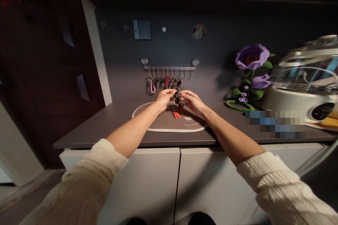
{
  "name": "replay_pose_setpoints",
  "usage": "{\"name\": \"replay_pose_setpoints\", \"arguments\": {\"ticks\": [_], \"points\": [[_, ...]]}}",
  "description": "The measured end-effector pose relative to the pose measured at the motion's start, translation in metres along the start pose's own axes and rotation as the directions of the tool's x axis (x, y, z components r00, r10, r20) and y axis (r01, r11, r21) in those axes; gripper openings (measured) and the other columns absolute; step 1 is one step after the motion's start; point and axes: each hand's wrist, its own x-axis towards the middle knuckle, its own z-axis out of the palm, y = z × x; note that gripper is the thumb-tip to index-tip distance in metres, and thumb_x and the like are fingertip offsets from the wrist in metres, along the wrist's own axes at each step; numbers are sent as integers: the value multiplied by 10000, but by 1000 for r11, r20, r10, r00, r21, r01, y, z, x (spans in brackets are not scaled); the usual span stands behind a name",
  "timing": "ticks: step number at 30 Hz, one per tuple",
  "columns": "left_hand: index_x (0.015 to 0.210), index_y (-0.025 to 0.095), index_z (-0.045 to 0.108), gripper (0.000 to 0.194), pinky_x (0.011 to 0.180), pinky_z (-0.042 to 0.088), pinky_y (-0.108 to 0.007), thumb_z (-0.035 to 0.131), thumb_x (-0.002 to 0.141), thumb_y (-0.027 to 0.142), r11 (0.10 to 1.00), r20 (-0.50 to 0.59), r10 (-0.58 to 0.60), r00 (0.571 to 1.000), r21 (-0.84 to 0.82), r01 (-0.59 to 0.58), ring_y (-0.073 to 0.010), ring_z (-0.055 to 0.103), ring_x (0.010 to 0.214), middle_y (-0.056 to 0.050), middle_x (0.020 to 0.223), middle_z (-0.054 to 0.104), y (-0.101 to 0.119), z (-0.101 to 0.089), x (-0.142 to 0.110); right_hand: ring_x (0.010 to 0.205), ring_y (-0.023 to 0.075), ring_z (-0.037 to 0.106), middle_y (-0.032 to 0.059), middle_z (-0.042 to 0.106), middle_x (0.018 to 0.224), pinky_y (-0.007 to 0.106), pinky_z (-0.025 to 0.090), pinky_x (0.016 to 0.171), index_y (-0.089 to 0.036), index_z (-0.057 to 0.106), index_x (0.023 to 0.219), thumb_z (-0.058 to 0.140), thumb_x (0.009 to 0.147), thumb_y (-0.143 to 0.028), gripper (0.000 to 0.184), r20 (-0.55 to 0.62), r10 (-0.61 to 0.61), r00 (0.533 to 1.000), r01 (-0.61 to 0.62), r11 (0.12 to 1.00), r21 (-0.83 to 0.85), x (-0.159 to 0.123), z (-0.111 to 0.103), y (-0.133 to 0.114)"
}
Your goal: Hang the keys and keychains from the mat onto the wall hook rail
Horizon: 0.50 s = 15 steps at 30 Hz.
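Between my two hands, above the counter mat (158, 121), hangs a bunch of keys (177, 97) on a metal ring. My left hand (166, 97) pinches the ring's left side with thumb and finger. From the other side, the fingers of my right hand (194, 101) close on the same bunch. A brown tag (181, 108) dangles below it. A small red-orange packet or card (176, 114) is beneath, and a small white piece (188, 118) lies on the mat. Just behind my hands, several key rings (157, 81) hang from a clear hook rail (169, 68).
Purple artificial flowers (252, 58) with a green ring base stand on the counter (105, 126) at right. Beside them is a white appliance with a clear dome (295, 98). A light switch panel (142, 30) is on the wall. White cabinet doors (148, 179) are below, a dark door (52, 77) left.
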Motion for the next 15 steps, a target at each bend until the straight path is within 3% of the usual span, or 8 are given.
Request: {"name": "replay_pose_setpoints", "arguments": {"ticks": [9,15], "points": [[802,142,640,121,712,478,-258,603,714,215,999,35,-41,999,-29,42,-95,582,715,-35,829,671,0,4,-7,622,75,520,-24,605,705,222,413,622,-182,617,752,721,582,-326,246,-39,-87,995,84,992,-89,1,-1,1],[833,149,652,191,716,461,-262,627,688,270,1000,76,5,997,18,-6,-116,591,776,-47,878,669,-1,2,-7,652,82,532,-11,622,726,232,415,652,-179,642,728,719,573,-332,231,-103,-119,988,101,981,-166,4,-5,-3]]}}
